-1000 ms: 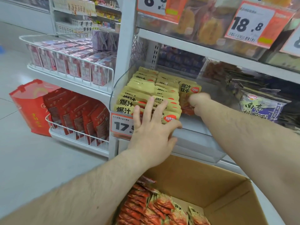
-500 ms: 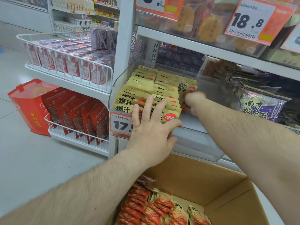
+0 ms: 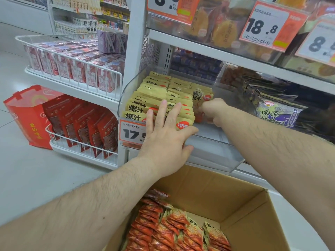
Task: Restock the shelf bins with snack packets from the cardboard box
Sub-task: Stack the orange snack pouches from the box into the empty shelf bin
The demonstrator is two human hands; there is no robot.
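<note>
At frame centre, the left hand (image 3: 164, 140) stays spread flat, bracing the yellow foil snack packets (image 3: 154, 98) in the clear plastic shelf bin (image 3: 213, 153). The right hand (image 3: 213, 110), fingers curled round one upright packet, has pushed it lower into the row, nearly seated. The brown cardboard box (image 3: 226, 200) waits below.

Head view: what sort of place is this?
Most likely a shop aisle: price tags on shelf edges, clear bins of snack packets, wire racks of boxed goods.
</note>
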